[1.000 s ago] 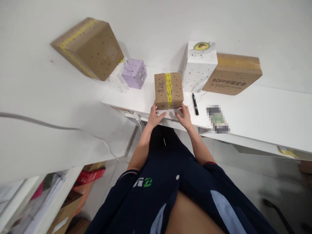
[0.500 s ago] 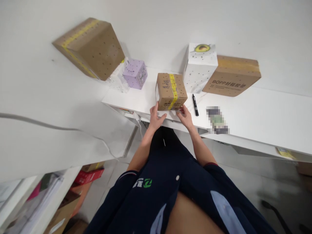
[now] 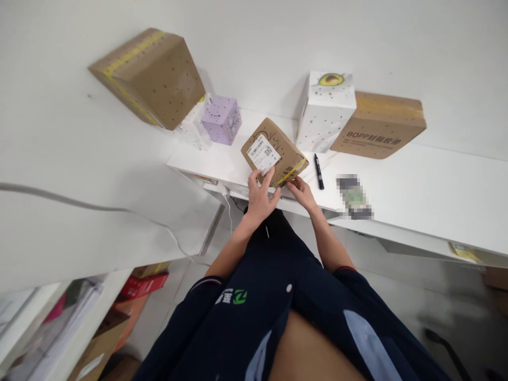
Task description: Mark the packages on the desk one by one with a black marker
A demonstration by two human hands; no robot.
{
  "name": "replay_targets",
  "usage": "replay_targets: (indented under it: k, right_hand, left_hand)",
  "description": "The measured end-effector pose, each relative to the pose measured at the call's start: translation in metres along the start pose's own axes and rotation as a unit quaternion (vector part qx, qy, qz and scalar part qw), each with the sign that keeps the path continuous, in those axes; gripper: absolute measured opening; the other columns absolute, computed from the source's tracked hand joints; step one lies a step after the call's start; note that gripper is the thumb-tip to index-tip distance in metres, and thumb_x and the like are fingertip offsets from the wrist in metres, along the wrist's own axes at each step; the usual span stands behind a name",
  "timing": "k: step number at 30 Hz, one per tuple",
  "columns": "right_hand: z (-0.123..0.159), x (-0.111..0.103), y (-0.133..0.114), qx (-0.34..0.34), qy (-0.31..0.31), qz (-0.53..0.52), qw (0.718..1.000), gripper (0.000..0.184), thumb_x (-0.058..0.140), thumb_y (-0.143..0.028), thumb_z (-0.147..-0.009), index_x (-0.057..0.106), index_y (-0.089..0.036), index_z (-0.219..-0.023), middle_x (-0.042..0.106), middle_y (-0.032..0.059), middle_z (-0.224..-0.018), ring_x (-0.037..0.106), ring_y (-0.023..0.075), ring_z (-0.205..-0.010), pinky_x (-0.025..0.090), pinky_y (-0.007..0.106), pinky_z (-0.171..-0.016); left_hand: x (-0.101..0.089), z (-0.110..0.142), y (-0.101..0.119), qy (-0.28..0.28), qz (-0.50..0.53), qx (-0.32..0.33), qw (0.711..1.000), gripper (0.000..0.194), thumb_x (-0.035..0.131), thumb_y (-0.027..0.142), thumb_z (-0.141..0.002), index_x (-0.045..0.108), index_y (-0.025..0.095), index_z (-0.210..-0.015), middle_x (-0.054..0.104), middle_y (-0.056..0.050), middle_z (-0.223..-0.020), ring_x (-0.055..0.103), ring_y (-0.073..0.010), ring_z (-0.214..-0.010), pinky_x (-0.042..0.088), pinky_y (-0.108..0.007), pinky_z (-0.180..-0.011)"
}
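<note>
A small cardboard box [image 3: 291, 153] with yellow tape along its lower edge is tilted at the front of the white desk. Its face with a white shipping label [image 3: 262, 154] is turned toward me. My left hand [image 3: 262, 197] presses its fingertips on the lower part of that face, just below the label, with the thumb apart. My right hand [image 3: 304, 194] grips the bottom right edge, its fingertips partly hidden by the box. To the right of the box lies a black marker [image 3: 319, 172].
A lilac box [image 3: 221, 120] and a large carton [image 3: 159, 79] stand back left. At back right are a white avocado-print box [image 3: 326, 116] and a BOPP carton [image 3: 379, 124]. A blurred-out item [image 3: 354, 197] lies on the desk [image 3: 436, 190]. A cable [image 3: 119, 209] crosses the left.
The box has been turned and tipped, so its labelled side now shows instead of its taped top. My left hand has moved right onto that side; my right hand stays at the lower edge.
</note>
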State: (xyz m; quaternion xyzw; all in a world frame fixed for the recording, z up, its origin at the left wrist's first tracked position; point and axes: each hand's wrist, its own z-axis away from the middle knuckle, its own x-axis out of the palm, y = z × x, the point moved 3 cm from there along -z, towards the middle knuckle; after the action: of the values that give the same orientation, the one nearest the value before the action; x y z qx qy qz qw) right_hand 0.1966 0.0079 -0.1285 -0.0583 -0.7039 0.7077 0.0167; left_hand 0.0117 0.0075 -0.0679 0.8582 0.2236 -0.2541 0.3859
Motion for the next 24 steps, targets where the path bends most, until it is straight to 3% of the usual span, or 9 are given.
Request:
replay_targets:
  k: [4,12,19,24]
  right_hand:
    - [0.001,-0.001,-0.001,-0.001,0.003,0.016,1.000,0.063,0.066,-0.070,-0.079,0.061,-0.019,-0.117,0.076,0.0126,-0.111,0.069,0.0290,-0.110,0.054,0.045,-0.098]
    - [0.001,-0.001,0.000,0.005,0.007,0.026,1.000,0.069,0.065,-0.073,-0.077,0.060,-0.018,-0.118,0.077,0.0115,-0.105,0.070,0.0263,-0.100,0.054,0.042,-0.093]
    - [0.000,-0.001,-0.008,0.010,-0.014,0.015,1.000,0.063,0.065,-0.068,-0.080,0.063,-0.018,-0.119,0.077,0.0103,-0.105,0.070,0.0265,-0.101,0.053,0.043,-0.096]
    - [-0.007,-0.006,-0.009,0.052,0.006,0.077,0.996,0.066,0.058,-0.070,-0.084,0.066,-0.015,-0.119,0.076,0.0091,-0.097,0.069,0.0240,-0.088,0.055,0.043,-0.091]
  left_hand:
    - [-0.001,-0.002,0.002,0.008,0.014,-0.009,1.000,0.063,0.063,0.038,-0.090,0.045,0.022,-0.148,0.038,-0.016,-0.136,0.042,-0.0317,-0.133,0.044,-0.050,-0.111]
    - [-0.005,-0.006,-0.002,0.035,0.058,-0.037,0.997,0.073,0.062,0.033,-0.088,0.025,0.022,-0.150,0.047,-0.019,-0.139,0.048,-0.0296,-0.132,0.047,-0.049,-0.110]
    - [-0.008,-0.003,0.006,0.053,0.036,-0.007,0.998,0.050,0.059,0.031,-0.090,0.045,0.019,-0.137,0.052,-0.018,-0.134,0.050,-0.0288,-0.132,0.044,-0.048,-0.114]
    - [-0.004,0.001,0.017,0.027,0.001,0.003,1.000,0.044,0.056,0.035,-0.093,0.054,0.019,-0.134,0.055,-0.018,-0.138,0.052,-0.0307,-0.133,0.041,-0.050,-0.116]
